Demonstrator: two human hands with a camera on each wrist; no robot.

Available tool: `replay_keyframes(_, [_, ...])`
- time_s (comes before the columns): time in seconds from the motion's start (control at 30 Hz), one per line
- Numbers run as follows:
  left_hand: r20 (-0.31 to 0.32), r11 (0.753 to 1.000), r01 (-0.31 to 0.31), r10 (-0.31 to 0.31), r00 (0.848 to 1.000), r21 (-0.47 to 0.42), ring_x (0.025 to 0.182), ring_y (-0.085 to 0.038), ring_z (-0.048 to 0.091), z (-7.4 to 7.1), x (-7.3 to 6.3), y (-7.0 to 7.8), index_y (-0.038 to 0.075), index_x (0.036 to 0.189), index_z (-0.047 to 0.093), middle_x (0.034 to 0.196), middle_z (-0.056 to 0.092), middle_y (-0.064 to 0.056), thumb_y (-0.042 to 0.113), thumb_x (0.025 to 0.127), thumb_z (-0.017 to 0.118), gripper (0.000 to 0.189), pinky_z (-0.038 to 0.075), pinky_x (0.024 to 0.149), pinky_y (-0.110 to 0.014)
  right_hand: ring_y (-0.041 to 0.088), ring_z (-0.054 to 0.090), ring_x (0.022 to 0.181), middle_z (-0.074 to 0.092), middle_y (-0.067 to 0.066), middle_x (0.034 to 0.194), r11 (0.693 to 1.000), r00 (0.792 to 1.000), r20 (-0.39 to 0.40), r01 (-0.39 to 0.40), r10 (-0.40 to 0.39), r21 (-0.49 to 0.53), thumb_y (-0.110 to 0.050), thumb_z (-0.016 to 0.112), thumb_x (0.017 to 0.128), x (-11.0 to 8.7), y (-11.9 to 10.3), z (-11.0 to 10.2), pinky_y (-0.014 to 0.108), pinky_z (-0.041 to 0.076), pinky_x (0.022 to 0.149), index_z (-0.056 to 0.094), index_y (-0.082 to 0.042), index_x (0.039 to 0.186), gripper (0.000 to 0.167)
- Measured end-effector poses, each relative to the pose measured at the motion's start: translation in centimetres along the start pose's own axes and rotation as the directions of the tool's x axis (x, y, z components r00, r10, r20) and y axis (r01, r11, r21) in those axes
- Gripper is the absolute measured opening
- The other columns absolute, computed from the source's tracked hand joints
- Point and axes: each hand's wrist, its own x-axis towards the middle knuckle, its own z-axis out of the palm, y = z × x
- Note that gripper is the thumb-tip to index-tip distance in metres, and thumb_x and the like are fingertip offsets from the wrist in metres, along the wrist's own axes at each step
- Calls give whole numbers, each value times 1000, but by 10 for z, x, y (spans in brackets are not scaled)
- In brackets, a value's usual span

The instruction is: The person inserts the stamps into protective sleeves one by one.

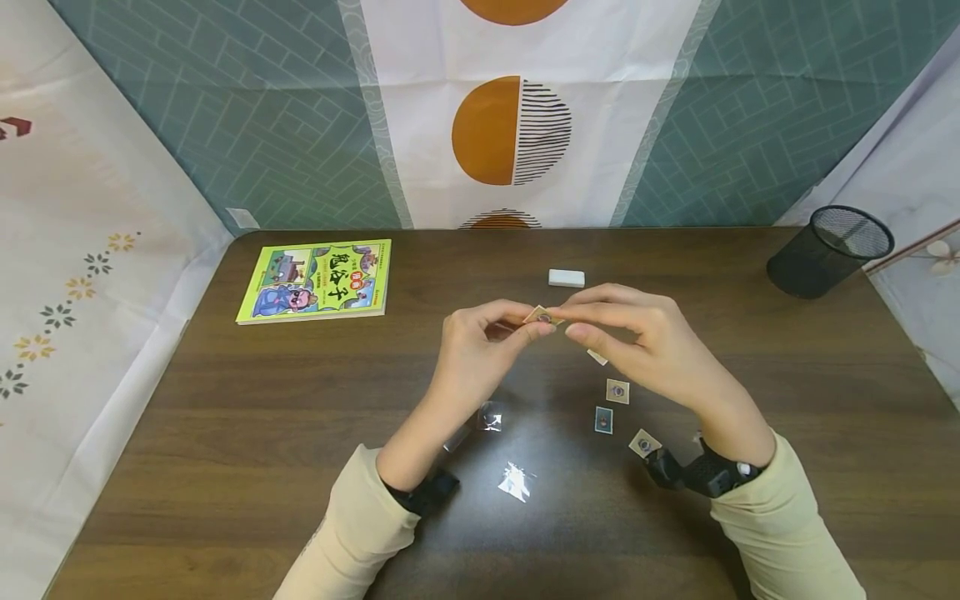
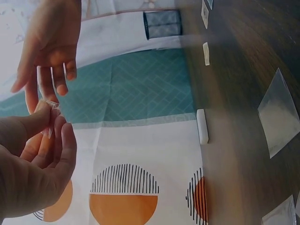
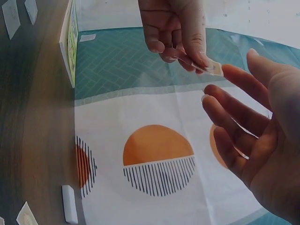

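Observation:
My left hand (image 1: 478, 346) pinches a small beige stamp (image 1: 538, 315) and a clear plastic sleeve (image 3: 182, 57) between thumb and forefinger, raised above the table. In the right wrist view, the stamp's pale corner sticks out past the left fingertips. My right hand (image 1: 651, 340) reaches in from the other side, its forefinger tip right at that corner. Its thumb (image 3: 267, 65) stands apart and the other fingers are loosely bent. Below the right hand lie several stamps: a beige one (image 1: 618, 392), a blue one (image 1: 603, 420) and another beige one (image 1: 644, 443) near the wrist.
Clear plastic sleeves (image 1: 491, 417) and a shiny clear piece (image 1: 515, 482) lie on the brown table (image 1: 300, 467). A white eraser-like block (image 1: 566, 277) sits beyond the hands. At the back left is a green book (image 1: 315, 281); at the back right, a black mesh bin (image 1: 828, 252).

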Motion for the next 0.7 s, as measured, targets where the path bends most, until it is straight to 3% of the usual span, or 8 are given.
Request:
replay_keyframes(0.37, [28, 999, -41, 41, 999, 17, 65, -10, 63, 0, -1, -2, 8, 87, 74, 76, 71, 0, 18, 78, 76, 13, 53, 64, -26, 13, 62, 92, 67, 2, 100, 998, 997, -50, 50, -51, -31, -3, 78, 72, 2, -1, 2, 17, 47, 76, 73, -8, 103, 31])
replay_keyframes(0.7, [18, 994, -102, 102, 995, 42, 63, -5, 61, 1, -1, -2, 8, 87, 74, 75, 71, 1, 16, 79, 75, 12, 53, 63, -27, 14, 61, 95, 66, 2, 105, 996, 996, -40, 77, -78, -35, -24, 73, 82, 1, -1, 2, 17, 46, 79, 73, -9, 102, 26])
